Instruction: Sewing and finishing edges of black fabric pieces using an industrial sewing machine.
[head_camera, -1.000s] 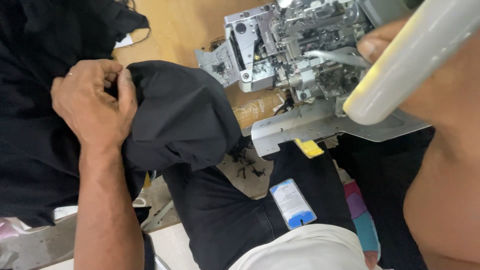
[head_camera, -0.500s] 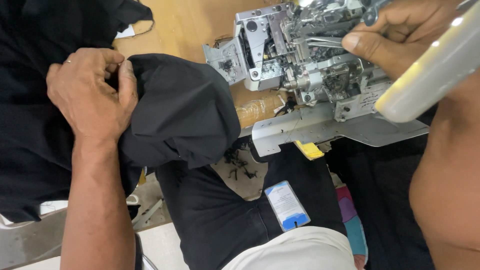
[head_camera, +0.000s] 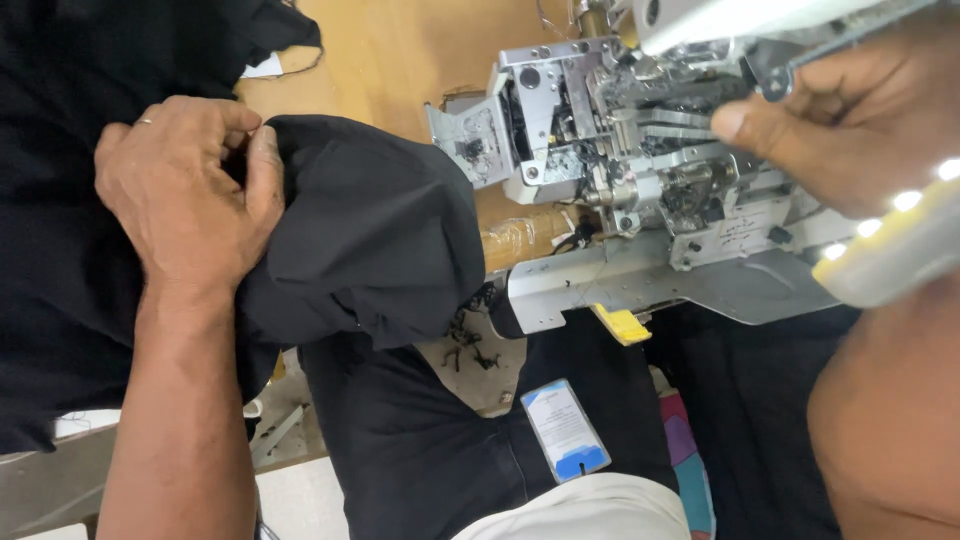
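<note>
1. Two hands are working here, and closest to the camera a white garment edge (head_camera: 590, 510) is peeking in at the bottom, with a small white-and-blue tag (head_camera: 565, 430) lying on dark trousers (head_camera: 420, 440) just above it.
2. Moving up a bit, the left forearm is running up the left side, and the left hand (head_camera: 185, 195) is clenching a bunch of the black fabric (head_camera: 370, 235). Thumb and fingers are pinching a fold at the top of the bundle, and a thin ring is showing on one finger.
3. That black fabric is bulging out to the right of the left hand, hanging partly over the table edge and ending just beside the sewing machine (head_camera: 620, 160). More of it is spreading across the whole left side of the view.
4. Under the machine, a yellow clip-like piece (head_camera: 622, 323) is sticking out below the grey metal base plate (head_camera: 650, 280), and some dark thread scraps are sitting on a beige patch near the fabric's lower edge.
5. On the right, the right hand (head_camera: 840, 125) is reaching into the machine's metal head area, fingers curled with the thumb pointing left at the mechanism. Can't tell if it's actually gripping anything.
6. Farthest back, the wooden table (head_camera: 400, 60) is showing between the fabric and the machine, and a strip of small lights (head_camera: 905, 200) is glowing along the right.
</note>
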